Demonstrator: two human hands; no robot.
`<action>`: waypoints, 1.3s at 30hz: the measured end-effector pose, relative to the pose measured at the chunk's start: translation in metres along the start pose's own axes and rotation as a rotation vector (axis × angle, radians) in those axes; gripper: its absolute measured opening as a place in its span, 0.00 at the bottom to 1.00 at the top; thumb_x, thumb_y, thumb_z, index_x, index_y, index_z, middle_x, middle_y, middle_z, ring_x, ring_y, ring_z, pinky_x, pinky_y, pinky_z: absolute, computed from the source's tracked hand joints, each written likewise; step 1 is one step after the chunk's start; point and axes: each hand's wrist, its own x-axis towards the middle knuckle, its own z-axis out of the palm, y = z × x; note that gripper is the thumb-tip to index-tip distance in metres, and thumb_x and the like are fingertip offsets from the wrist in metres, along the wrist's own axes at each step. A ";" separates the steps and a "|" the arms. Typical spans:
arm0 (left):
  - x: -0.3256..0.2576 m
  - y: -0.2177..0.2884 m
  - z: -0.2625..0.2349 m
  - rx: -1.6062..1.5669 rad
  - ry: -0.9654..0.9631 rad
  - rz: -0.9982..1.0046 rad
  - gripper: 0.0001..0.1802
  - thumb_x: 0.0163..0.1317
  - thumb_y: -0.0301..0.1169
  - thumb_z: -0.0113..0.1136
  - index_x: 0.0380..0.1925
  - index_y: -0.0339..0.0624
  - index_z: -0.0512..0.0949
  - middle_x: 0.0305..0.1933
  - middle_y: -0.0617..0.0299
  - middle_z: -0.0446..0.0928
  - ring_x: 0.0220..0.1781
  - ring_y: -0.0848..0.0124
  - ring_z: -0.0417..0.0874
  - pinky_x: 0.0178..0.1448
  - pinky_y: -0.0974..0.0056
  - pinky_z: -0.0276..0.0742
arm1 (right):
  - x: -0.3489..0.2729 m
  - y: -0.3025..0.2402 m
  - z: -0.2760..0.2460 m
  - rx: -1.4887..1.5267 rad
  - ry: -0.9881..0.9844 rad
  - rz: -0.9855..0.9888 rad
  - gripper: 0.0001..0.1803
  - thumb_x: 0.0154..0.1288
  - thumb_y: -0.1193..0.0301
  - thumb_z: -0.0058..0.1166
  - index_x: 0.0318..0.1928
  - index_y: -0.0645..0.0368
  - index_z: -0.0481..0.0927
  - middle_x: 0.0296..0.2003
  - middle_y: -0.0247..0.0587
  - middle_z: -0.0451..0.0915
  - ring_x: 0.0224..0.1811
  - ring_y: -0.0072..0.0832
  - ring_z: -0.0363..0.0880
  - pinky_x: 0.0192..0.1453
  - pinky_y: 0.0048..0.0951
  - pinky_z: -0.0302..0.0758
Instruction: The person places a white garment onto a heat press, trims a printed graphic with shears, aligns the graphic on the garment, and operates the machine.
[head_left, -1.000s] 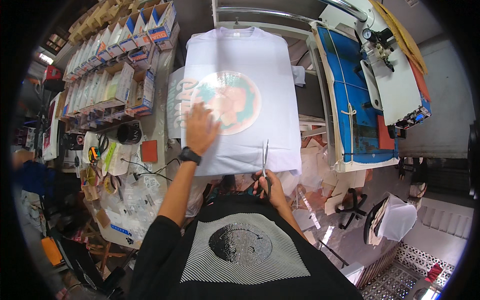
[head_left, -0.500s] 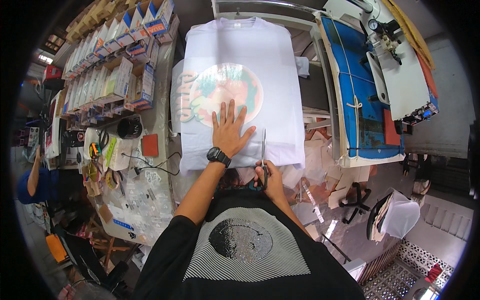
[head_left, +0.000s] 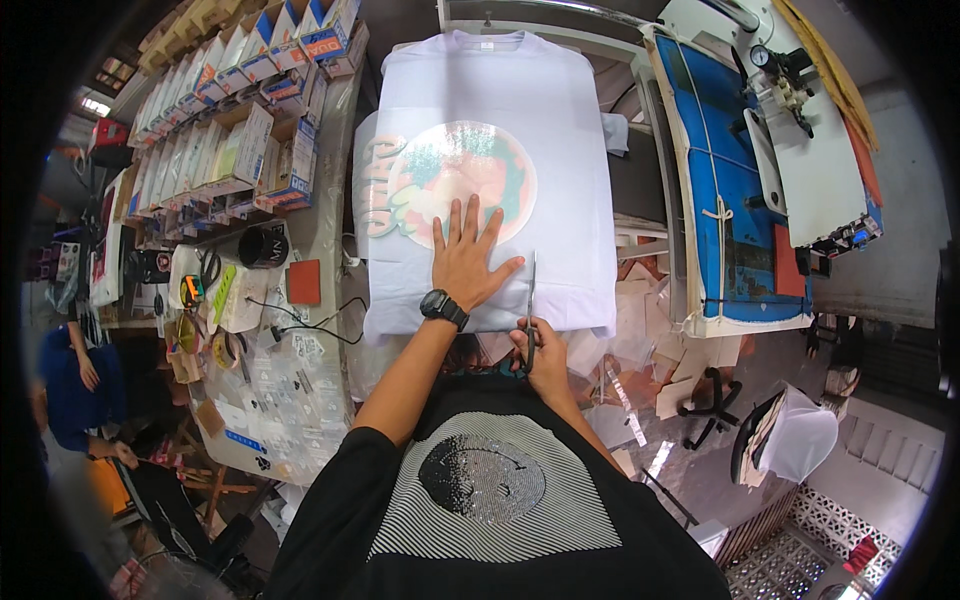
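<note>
A white T-shirt (head_left: 570, 120) lies spread out before me, its collar at the far end. On it rests a transfer film with a round printed picture (head_left: 480, 165), whose lettering runs along the left side. My left hand (head_left: 468, 258) presses flat with fingers spread over the lower part of the print and the cloth beneath it. A black watch sits on that wrist. In my right hand (head_left: 545, 355), at the shirt's near edge, is a pair of scissors (head_left: 531, 320). Their blades point away from me over the cloth and look closed together.
Open boxes (head_left: 225, 150) stand in rows at the far left. Below them, a side table (head_left: 300, 385) bears tape, a black mug (head_left: 263, 247), a red square (head_left: 304, 282) and a cable. A blue-topped press (head_left: 735, 200) stands right. Another person in blue (head_left: 85, 390) is at far left.
The view has shifted slightly, so the shirt and table sit a little further right. The person in blue at the far left has moved further into view. My hands hold their places.
</note>
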 end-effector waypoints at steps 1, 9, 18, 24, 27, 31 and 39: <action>0.000 0.000 0.000 0.000 -0.003 0.000 0.45 0.59 0.66 0.53 0.72 0.56 0.63 0.80 0.50 0.48 0.81 0.47 0.44 0.77 0.34 0.38 | 0.000 -0.001 0.001 -0.017 -0.003 -0.001 0.26 0.67 0.60 0.63 0.54 0.68 0.74 0.22 0.32 0.76 0.19 0.18 0.74 0.22 0.21 0.71; -0.001 -0.001 -0.001 0.022 -0.009 -0.007 0.48 0.56 0.69 0.55 0.72 0.56 0.63 0.80 0.49 0.48 0.80 0.46 0.45 0.77 0.34 0.39 | 0.008 -0.005 0.002 -0.184 0.037 -0.125 0.39 0.66 0.61 0.64 0.72 0.56 0.62 0.18 0.32 0.74 0.18 0.16 0.70 0.21 0.23 0.69; 0.000 0.000 0.000 0.015 -0.011 -0.012 0.49 0.55 0.68 0.57 0.72 0.56 0.63 0.80 0.51 0.47 0.81 0.48 0.45 0.77 0.34 0.39 | 0.046 -0.053 0.003 -0.192 0.001 -0.071 0.39 0.67 0.54 0.61 0.72 0.55 0.62 0.16 0.32 0.71 0.16 0.17 0.69 0.18 0.24 0.68; 0.002 0.002 0.000 0.006 -0.029 -0.017 0.50 0.53 0.68 0.58 0.72 0.56 0.62 0.80 0.52 0.47 0.81 0.48 0.44 0.77 0.34 0.38 | 0.068 -0.066 0.002 -0.145 0.032 -0.101 0.39 0.68 0.56 0.61 0.71 0.65 0.63 0.15 0.30 0.69 0.14 0.15 0.68 0.17 0.22 0.65; 0.002 0.000 0.002 0.024 -0.027 -0.020 0.50 0.53 0.68 0.58 0.73 0.57 0.61 0.80 0.52 0.46 0.81 0.48 0.44 0.77 0.34 0.39 | 0.081 -0.075 0.001 -0.178 0.017 -0.092 0.39 0.68 0.55 0.61 0.70 0.65 0.64 0.15 0.30 0.70 0.14 0.15 0.69 0.17 0.21 0.65; 0.003 -0.001 0.001 0.038 -0.030 -0.009 0.51 0.53 0.69 0.57 0.73 0.57 0.61 0.80 0.52 0.47 0.81 0.48 0.44 0.77 0.34 0.39 | 0.098 -0.087 -0.001 -0.179 -0.001 -0.114 0.38 0.68 0.55 0.61 0.69 0.64 0.65 0.15 0.30 0.70 0.14 0.16 0.70 0.17 0.21 0.67; 0.003 0.004 -0.005 0.024 -0.039 -0.035 0.50 0.52 0.68 0.59 0.71 0.55 0.64 0.80 0.51 0.49 0.81 0.49 0.44 0.77 0.35 0.40 | 0.148 -0.099 -0.001 -0.219 0.028 -0.164 0.32 0.68 0.56 0.60 0.66 0.58 0.70 0.16 0.33 0.72 0.16 0.18 0.73 0.17 0.24 0.70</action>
